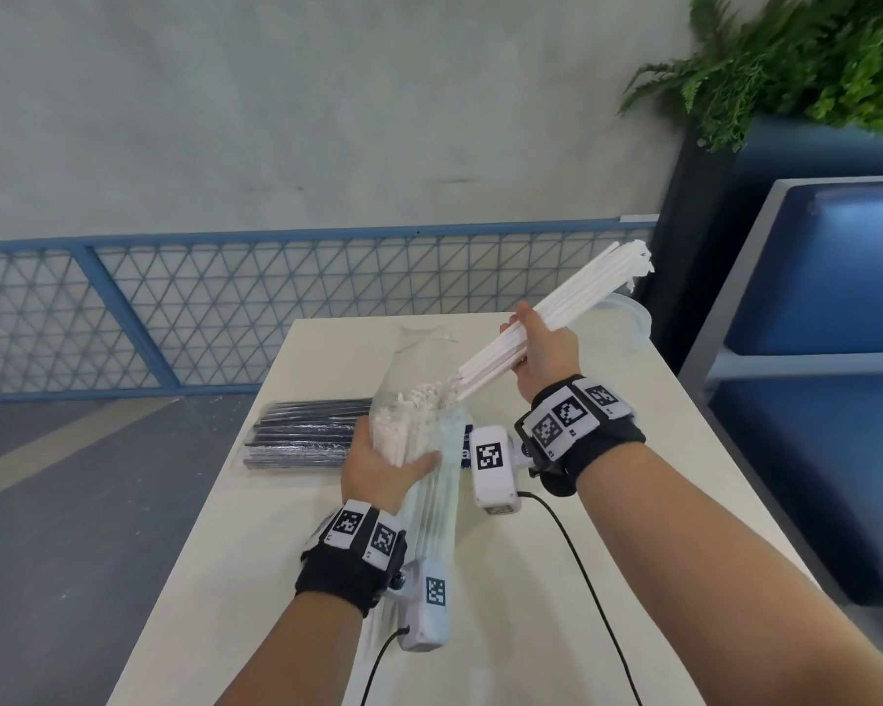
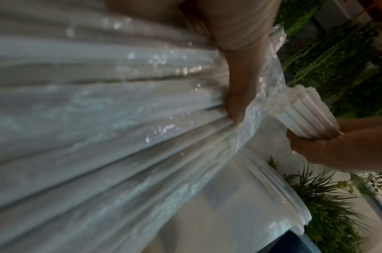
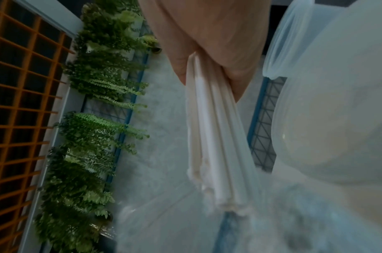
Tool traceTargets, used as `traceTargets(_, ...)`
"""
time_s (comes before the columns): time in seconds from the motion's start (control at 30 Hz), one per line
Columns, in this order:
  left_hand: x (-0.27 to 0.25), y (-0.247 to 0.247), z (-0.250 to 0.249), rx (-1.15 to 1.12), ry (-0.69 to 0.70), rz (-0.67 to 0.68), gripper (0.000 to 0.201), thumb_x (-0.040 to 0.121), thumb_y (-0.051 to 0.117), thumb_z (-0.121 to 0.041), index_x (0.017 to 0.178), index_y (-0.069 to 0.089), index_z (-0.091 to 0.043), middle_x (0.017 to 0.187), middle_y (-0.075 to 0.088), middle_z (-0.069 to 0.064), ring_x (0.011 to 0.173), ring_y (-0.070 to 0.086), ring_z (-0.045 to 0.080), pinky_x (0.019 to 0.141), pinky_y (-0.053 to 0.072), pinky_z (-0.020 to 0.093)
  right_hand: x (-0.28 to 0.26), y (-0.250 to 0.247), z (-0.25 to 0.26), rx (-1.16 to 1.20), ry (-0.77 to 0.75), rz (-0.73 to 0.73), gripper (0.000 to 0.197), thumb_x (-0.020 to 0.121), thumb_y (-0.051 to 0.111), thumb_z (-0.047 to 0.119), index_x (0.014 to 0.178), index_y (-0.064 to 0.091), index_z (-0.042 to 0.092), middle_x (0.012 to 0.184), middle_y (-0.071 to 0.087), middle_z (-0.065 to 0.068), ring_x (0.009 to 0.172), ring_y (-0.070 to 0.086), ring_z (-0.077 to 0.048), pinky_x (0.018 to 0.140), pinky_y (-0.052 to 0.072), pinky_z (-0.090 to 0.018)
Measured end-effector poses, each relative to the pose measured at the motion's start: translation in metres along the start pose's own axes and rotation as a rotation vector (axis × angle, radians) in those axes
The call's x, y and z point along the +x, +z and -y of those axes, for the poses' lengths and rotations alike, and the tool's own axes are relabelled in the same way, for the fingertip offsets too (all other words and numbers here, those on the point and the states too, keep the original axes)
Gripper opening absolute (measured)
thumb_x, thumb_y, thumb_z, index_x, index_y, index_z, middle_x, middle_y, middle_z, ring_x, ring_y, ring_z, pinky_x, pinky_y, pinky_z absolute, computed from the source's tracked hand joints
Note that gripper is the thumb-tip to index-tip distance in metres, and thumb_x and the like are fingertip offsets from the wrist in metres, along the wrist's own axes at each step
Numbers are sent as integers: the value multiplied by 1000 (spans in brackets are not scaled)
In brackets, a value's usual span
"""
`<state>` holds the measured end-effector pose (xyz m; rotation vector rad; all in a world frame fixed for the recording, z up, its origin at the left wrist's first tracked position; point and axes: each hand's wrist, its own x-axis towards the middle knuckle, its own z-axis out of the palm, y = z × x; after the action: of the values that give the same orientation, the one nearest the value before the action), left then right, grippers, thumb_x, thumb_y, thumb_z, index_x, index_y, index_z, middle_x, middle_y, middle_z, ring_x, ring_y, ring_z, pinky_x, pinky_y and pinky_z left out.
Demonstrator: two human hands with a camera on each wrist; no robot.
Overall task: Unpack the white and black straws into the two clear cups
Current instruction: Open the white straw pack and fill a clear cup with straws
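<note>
While only the head view shows the black straws (image 1: 304, 433), right hand (image 1: 546, 351) fingers (image 3: 239, 82) wrap white straws (image 1: 556, 313); left hand (image 1: 378, 471) fingers (image 2: 237, 102) clutch the bag (image 1: 419, 400).

Bright, even head view; dim, blurred, edge-warped wrist views.

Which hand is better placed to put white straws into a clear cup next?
Right. The right hand already grips a bunch of white straws close to the cup; the left hand holds the bag.
</note>
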<state>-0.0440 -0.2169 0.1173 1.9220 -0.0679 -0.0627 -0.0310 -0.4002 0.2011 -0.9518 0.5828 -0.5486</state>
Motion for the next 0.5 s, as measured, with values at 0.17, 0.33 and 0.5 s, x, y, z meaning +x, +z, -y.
traceTargets(0.17,4,2,-2,-56,-4,-58,81,60,85,-18,129,43,-15,108,53,-3,109,52,18,88,34,20,9,-7,18,-79,-149,-31,17,89,59,15,95,55,1,69,57,-6,62,56,-17,55,48,-26)
traceTargets(0.33,6,4,-1,-130,4,-72,80,60,85,-13,128,42,-14,109,50,-5,103,45,9,89,34,19,10,-15,18,-303,-389,-103,21,87,61,17,101,48,8,81,56,-2,73,56,-16,70,47,-30)
traceTargets(0.5,2,8,0,-135,32,-56,83,59,86,-11,129,41,-11,111,48,-6,107,46,10,90,33,19,7,-31,-19,-542,-386,-27,35,86,64,19,116,50,7,101,55,-2,91,52,-17,79,41,-28)
